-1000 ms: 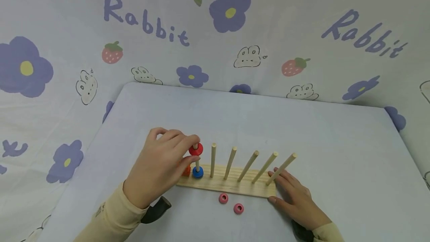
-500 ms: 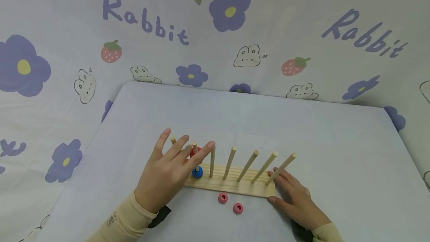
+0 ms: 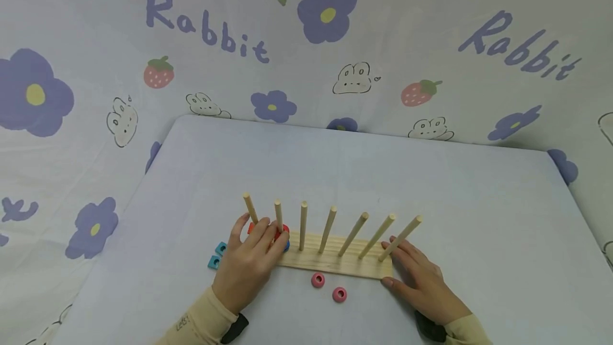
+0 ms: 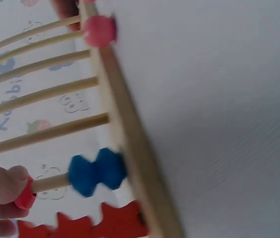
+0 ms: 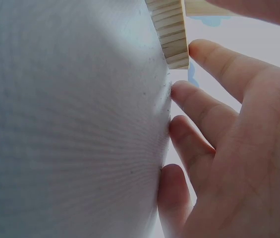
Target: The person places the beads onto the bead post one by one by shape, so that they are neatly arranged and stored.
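Observation:
A wooden board [image 3: 335, 265] with a row of upright pegs stands on the table. My left hand [image 3: 251, 268] is at the second peg from the left, its thumb and fingers pinching a red bead [image 4: 26, 197] threaded on that peg. Below this bead, two blue beads [image 4: 83, 176] sit at the peg's foot, with bare peg between. Red star-shaped pieces [image 4: 122, 221] are stacked on the leftmost peg, partly hidden by the hand in the head view. At the board's right end rests my right hand [image 3: 421, 284], fingers fairly straight, the index fingertip touching the board's corner in the right wrist view.
Two pink beads [image 3: 318, 280] lie on the white table [image 3: 364, 174] in front of the board. Left of my left hand lie two teal square pieces [image 3: 214, 262]. The other pegs [image 3: 330, 230] carry nothing. A printed cloth [image 3: 306, 79] hangs behind the table.
The red bead has gone from near the second peg's top to lower down it. My left hand spread its fingers off it, then moved down and pinched it again. My right hand stays put.

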Tool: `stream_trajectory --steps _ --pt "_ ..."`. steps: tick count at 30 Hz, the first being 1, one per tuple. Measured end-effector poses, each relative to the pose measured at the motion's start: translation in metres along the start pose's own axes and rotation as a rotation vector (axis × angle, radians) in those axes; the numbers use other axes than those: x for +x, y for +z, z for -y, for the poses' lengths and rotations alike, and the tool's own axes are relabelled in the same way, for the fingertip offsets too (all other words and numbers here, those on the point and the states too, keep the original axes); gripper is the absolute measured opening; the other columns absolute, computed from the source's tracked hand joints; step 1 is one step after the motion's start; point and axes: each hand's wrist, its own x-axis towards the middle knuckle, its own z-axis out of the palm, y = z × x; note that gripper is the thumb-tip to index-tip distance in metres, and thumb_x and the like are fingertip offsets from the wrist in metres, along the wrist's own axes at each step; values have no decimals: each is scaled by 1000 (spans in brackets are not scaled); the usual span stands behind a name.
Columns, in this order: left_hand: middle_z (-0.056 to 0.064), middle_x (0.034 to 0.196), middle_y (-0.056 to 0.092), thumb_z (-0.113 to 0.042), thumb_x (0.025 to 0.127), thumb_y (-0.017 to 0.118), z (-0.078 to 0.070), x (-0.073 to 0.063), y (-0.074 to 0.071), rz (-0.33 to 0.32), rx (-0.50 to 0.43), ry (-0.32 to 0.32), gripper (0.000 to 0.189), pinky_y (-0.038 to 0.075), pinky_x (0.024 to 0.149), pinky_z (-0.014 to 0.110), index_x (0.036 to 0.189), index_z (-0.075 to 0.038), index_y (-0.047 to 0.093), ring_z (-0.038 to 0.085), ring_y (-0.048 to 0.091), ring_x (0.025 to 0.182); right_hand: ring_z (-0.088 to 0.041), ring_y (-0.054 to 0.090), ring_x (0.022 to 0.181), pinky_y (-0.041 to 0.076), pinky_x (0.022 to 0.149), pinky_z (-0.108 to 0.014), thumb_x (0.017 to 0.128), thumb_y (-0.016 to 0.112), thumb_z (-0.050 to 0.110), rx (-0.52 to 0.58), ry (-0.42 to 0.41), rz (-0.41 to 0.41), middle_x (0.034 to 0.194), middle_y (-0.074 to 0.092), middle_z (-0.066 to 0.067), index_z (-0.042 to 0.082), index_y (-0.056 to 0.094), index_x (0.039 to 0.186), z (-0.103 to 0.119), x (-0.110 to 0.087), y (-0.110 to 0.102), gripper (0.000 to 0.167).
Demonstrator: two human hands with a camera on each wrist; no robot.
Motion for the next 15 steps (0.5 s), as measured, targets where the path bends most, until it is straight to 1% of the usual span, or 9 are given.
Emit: stream_trajectory --steps 3,5,11,15 --pt "9 97 71 -5 105 28 -4 -9 7 65 -6 -21 41 37 97 58 99 -8 69 28 62 103 -37 25 140 27 91 -64 90 63 46 8 5 6 155 29 -5 34 36 146 0 0 0 64" --pt "8 97 71 -7 105 27 -5 -13 11 95 -10 -34 42 36 97 59 99 -9 68 29 61 107 -38 25 140 27 91 -65 90 62 46 6 9 11 155 28 -6 34 36 146 1 0 0 63" --pt "7 98 70 -10 105 28 -6 -18 15 105 -30 -55 39 35 96 61 98 -11 66 30 59 111 -38 25 140 26 92 -66 89 64 45 6 3 5 154 30 -7 33 37 146 1 0 -1 65" --pt "9 106 68 -12 105 27 -5 -21 14 128 -76 -69 39 36 95 60 100 -12 66 30 57 116 -38 25 140 27 91 -66 86 66 47 -9 1 5 154 30 -8 33 36 147 2 -1 -1 69"
